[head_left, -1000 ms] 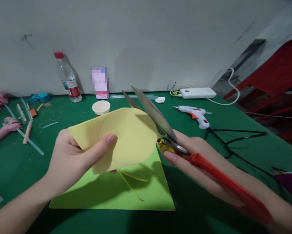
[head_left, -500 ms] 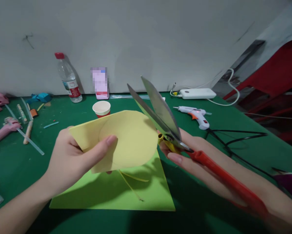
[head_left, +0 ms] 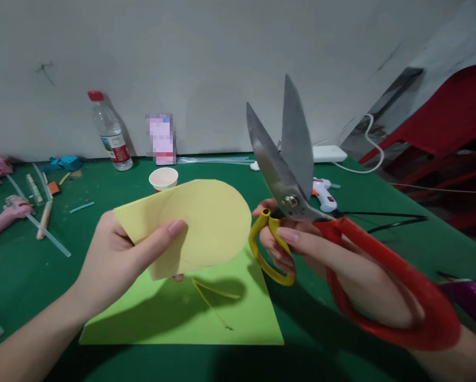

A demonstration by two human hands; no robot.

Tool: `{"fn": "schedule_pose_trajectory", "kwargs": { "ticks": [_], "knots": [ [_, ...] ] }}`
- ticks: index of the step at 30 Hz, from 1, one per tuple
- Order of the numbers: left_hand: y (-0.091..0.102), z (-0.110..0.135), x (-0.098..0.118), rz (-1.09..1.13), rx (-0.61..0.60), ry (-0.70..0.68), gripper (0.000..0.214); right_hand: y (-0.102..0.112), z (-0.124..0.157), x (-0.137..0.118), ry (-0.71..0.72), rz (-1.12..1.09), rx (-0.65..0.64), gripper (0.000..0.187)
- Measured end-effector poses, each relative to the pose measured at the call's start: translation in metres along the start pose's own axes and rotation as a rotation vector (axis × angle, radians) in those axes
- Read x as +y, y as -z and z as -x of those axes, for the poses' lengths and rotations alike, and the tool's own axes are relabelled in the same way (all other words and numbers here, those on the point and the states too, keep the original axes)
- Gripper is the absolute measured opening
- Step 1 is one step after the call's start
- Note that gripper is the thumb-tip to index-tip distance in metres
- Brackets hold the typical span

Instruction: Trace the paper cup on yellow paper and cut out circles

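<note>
1. Right hand: grips the scissors by the handles, fingers at the yellow loop, red loop around part of the hand. The blades stand apart, tips up, not touching the yellow sheet; this angle presumably keeps the edges away from both hands.
2. Left hand: pinches the yellow sheet, thumb on top, fingers beneath. The sheet is held above the table, between the left hand and the scissors. Gripping the angular end appears to leave the rounded end free and exposed on the scissors side. A faint curved line continues the outline near the thumb.
3. Green sheet: lies flat beneath the yellow sheet, carrying a thin yellow strip.
4. Glue gun: lies beyond the right hand, partly hidden by the scissors.
5. Paper cup: upright behind the yellow sheet. Its inner wall shows; any contents at the bottom are hidden.
6. Bottle: transparent, red cap fitted. Liquid level cannot be determined.
7. Phone: propped against the wall, apparently for viewing its screen.
</note>
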State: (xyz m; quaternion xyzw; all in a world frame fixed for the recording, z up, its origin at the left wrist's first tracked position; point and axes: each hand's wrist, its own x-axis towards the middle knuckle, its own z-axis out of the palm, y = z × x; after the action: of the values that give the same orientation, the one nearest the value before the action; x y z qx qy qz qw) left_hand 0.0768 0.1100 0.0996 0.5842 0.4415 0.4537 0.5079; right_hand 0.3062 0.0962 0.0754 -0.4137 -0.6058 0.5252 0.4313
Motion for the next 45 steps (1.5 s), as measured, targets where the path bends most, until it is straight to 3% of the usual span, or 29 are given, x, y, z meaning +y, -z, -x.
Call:
{"fn": "schedule_pose_trajectory", "kwargs": {
  "ticks": [4,8,14,18,24,32,35,45],
  "knots": [
    [-0.002,-0.003,-0.004,-0.060,0.153,-0.096,0.020,-0.008,0.004,0.006,0.029,0.128,0.066,0.013],
    [-0.004,-0.004,-0.008,-0.099,0.213,-0.140,0.019,-0.019,0.006,0.001,0.035,0.310,-0.008,0.013],
    [-0.008,-0.002,-0.010,0.055,0.086,-0.096,0.024,-0.025,0.006,-0.005,0.042,0.386,-0.022,0.017],
    [-0.009,-0.002,-0.012,0.000,-0.004,-0.012,0.011,-0.022,0.005,-0.003,0.090,0.363,-0.012,0.019],
    [-0.008,0.002,-0.010,-0.139,0.011,-0.044,0.017,-0.020,0.007,0.001,0.126,0.379,0.013,0.018],
    [-0.014,0.004,-0.002,-0.228,0.067,-0.222,0.018,-0.020,0.005,-0.001,0.117,0.432,0.051,0.015],
    [-0.014,0.004,-0.001,-0.222,0.103,-0.215,0.017,-0.020,0.005,0.000,0.129,0.447,0.048,0.015],
    [-0.015,0.005,-0.001,-0.181,0.045,-0.144,0.016,-0.019,0.004,-0.001,0.125,0.510,0.035,0.013]
  ]
}}
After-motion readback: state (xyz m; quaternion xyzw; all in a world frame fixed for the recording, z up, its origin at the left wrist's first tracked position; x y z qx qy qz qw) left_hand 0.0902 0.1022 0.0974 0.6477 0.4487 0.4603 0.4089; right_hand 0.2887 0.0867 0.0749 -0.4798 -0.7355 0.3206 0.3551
